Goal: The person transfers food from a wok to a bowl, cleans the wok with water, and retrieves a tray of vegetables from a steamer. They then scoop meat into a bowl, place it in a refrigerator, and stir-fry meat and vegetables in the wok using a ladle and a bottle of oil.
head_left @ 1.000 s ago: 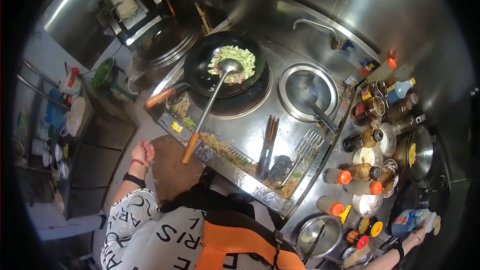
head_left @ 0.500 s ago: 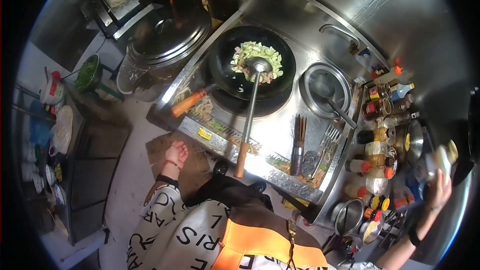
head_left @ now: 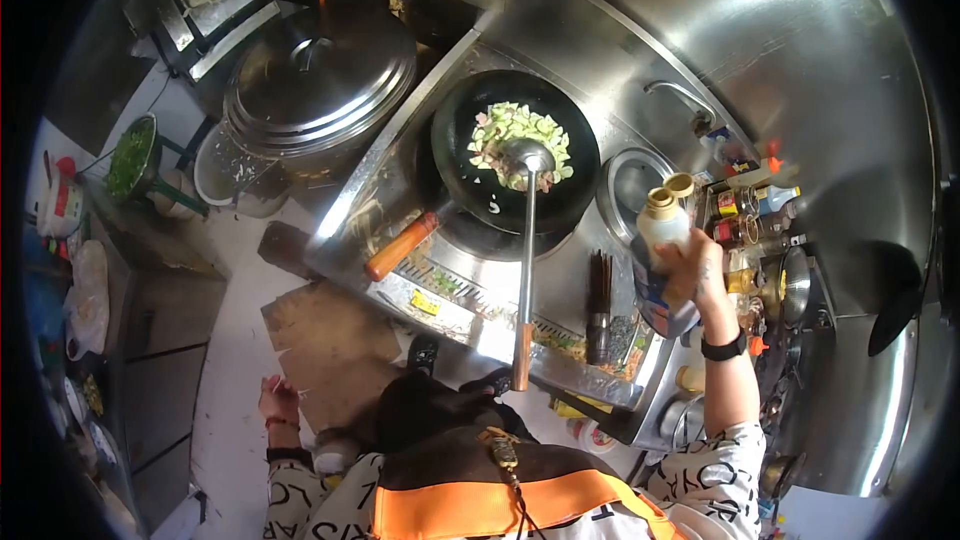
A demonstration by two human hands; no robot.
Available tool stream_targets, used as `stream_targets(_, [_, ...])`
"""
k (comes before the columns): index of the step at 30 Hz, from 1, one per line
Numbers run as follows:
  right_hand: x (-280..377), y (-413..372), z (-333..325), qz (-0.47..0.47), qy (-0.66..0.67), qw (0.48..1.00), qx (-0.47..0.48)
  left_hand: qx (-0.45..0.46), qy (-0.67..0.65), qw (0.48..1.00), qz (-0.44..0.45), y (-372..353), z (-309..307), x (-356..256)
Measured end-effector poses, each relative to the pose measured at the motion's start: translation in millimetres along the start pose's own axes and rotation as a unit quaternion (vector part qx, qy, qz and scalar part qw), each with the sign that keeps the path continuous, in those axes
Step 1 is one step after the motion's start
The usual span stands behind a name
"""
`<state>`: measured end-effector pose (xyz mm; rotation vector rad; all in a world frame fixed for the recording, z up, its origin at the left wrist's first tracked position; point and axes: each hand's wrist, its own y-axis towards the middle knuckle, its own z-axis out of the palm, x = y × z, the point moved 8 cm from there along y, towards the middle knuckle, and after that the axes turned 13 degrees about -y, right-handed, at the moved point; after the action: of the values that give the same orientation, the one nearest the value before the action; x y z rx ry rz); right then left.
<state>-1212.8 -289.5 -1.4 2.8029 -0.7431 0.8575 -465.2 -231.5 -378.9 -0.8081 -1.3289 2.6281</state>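
My right hand [head_left: 692, 268] grips a pale seasoning bottle [head_left: 664, 224] with a gold neck and flipped-up cap and a blue label lower down. The bottle is above the counter's right side, partly in front of a round metal pot. Loosely curled and holding nothing, my left hand [head_left: 279, 400] hangs low at my side. Chopped green vegetable and pinkish pieces [head_left: 520, 135] lie in the black wok [head_left: 455, 155]. A long-handled ladle [head_left: 530, 240] rests with its bowl among them and its wooden grip past the counter edge.
A wooden wok handle [head_left: 402, 246] points toward me. A dark bamboo brush [head_left: 599, 310] lies by the wire scrubber. Sauce bottles and jars [head_left: 740, 230] line the right side under a faucet [head_left: 682, 95]. A large lidded pot [head_left: 320, 80] stands left of the wok.
My right hand has brought the bottle from the far right, beyond the sauce jars, inward toward the wok. My left hand has dropped lower and farther left. The ladle stays in the wok.
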Motion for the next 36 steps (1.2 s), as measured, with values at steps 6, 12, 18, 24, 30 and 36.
stream_targets(6, [64.9, 19.9, 29.2, -0.120, -0.296, 0.948, -0.003, -0.185, -0.091, 0.978, 0.035, -17.8, -55.6, 5.0])
stream_targets(12, [67.2, 35.5, 45.1, -0.170, -0.334, 0.927, 0.002, -0.171, -0.131, 0.976, 0.039, -24.8, -34.7, 11.1])
stream_targets(18, [58.4, 44.0, 56.2, -0.178, -0.350, 0.919, 0.019, -0.094, 0.090, 0.989, 0.067, -7.1, -48.0, 1.9])
stream_targets(24, [60.0, 46.1, 60.8, -0.184, -0.392, 0.901, 0.018, -0.185, -0.054, 0.981, -0.001, -22.4, -35.2, 16.3])
stream_targets(30, [58.8, 48.4, 62.8, -0.182, -0.385, 0.904, 0.026, -0.160, -0.049, 0.986, 0.001, -26.6, -35.0, 18.3])
stream_targets(36, [61.1, 46.2, 57.3, -0.202, -0.371, 0.906, 0.014, -0.163, -0.041, 0.986, 0.016, -27.5, -36.9, 15.8])
